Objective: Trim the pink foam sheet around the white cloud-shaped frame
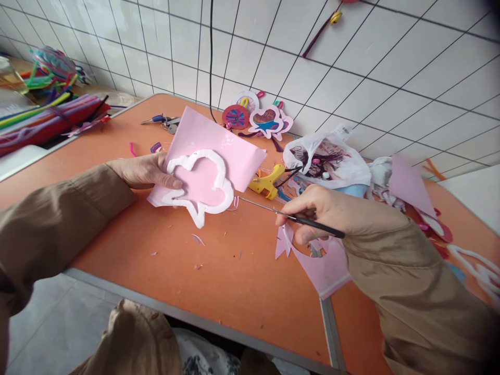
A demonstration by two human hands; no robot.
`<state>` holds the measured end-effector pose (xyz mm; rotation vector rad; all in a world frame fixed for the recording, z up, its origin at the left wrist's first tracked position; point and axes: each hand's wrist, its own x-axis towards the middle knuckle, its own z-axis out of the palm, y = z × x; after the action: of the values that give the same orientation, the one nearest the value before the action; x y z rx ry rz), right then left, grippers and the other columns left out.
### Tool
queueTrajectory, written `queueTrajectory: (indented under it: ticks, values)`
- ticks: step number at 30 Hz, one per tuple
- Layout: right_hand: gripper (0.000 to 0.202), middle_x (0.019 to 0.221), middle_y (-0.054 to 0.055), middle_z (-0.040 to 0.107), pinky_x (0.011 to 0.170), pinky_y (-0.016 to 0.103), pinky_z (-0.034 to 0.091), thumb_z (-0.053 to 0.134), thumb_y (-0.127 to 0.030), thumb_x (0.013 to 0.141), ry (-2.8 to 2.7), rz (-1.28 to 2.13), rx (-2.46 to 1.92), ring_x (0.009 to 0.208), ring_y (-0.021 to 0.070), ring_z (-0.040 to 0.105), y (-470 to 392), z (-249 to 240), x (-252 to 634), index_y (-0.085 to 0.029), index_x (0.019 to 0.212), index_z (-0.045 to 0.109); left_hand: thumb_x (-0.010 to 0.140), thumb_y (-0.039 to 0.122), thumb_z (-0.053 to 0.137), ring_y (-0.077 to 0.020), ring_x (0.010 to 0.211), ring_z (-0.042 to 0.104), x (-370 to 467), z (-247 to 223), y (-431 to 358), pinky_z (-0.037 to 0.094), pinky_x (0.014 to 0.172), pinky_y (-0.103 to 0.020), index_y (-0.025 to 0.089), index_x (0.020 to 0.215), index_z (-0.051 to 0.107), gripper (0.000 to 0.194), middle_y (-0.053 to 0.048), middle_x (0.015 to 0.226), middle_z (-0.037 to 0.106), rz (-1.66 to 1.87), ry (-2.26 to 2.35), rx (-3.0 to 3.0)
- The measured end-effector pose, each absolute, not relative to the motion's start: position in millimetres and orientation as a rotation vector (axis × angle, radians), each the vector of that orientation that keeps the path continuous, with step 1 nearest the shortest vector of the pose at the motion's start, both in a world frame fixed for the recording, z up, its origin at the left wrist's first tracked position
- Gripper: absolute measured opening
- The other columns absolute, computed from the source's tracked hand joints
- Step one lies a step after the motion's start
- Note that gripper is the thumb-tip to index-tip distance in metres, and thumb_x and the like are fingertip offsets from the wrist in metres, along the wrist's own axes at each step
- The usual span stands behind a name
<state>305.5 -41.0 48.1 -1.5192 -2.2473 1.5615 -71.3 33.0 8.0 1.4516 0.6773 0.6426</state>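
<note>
My left hand point(146, 172) grips a pink sheet point(219, 140) by its left side, the thumb pressing a white cloud-shaped outline point(221, 172) with a pointed lower tip against it. Pink shows through the outline's middle. In my right hand point(308, 208) is a pair of scissors point(312, 223) with black handles, its blades pointing left toward the outline's right edge. From this angle the blades look nearly closed. Below the right hand lies a cut pink scrap point(324, 268) with a curved gap.
A yellow glue gun point(269, 182) lies behind the sheet. Finished ornaments point(265, 121) lean near the tiled wall, beside a white plastic bag point(339, 161) with dark tassels. Pipe cleaners point(50, 117) are heaped at left. Keys point(170, 123) and small clippings dot the orange table point(234, 291).
</note>
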Motion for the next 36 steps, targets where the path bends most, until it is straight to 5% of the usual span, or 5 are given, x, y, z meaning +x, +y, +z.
queueTrajectory:
  ticks: [4, 9, 17, 26, 36]
  values:
    - [0.032, 0.054, -0.002, 0.062, 0.044, 0.021, 0.039, 0.092, -0.039, 0.07, -2.198, 1.767, -1.66, 0.047, 0.0111, 0.055, -45, 60, 304, -0.018, 0.085, 0.075, 0.065, 0.036, 0.108, -0.025, 0.072, 0.076, -77, 8, 38, 0.065, 0.067, -0.033, 0.002, 0.09, 0.081, 0.051, -0.015, 0.083, 0.082, 0.466, 0.649, 1.333]
    - [0.047, 0.056, -0.006, 0.057, 0.048, 0.022, 0.04, 0.102, -0.034, 0.057, -2.042, 1.83, -1.687, 0.048, 0.0091, 0.049, -42, 62, 311, -0.018, 0.091, 0.075, 0.064, 0.031, 0.109, -0.0227, 0.075, 0.077, -77, 4, 41, 0.066, 0.072, -0.032, 0.006, 0.096, 0.082, 0.049, -0.012, 0.084, 0.082, 0.496, 0.622, 1.283]
    - [0.087, 0.062, -0.002, 0.062, 0.055, 0.027, 0.041, 0.1, -0.073, 0.045, -1.996, 1.622, -1.391, 0.056, 0.0128, 0.053, -32, 38, 303, -0.013, 0.101, 0.072, 0.07, 0.034, 0.105, -0.0169, 0.064, 0.072, -71, -6, 40, 0.065, 0.066, -0.027, 0.013, 0.081, 0.082, 0.033, -0.005, 0.073, 0.077, 0.765, 0.571, 1.241]
    - [0.093, 0.075, 0.002, 0.062, 0.061, 0.029, 0.042, 0.063, -0.101, 0.073, -2.175, 1.206, -1.22, 0.065, 0.0153, 0.055, -40, 19, 280, -0.015, 0.107, 0.072, 0.073, 0.034, 0.104, -0.0158, 0.063, 0.071, -57, -6, 26, 0.062, 0.061, -0.023, 0.014, 0.078, 0.084, 0.029, -0.006, 0.071, 0.076, 0.778, 0.506, 1.262]
    - [0.088, 0.067, -0.002, 0.055, 0.06, 0.028, 0.037, 0.071, -0.095, 0.074, -2.035, 1.168, -1.211, 0.061, 0.0131, 0.05, -48, 14, 268, -0.012, 0.103, 0.077, 0.073, 0.034, 0.104, -0.018, 0.066, 0.075, -57, -14, 25, 0.065, 0.065, -0.025, 0.012, 0.082, 0.087, 0.029, -0.009, 0.074, 0.08, 0.718, 0.577, 1.302]
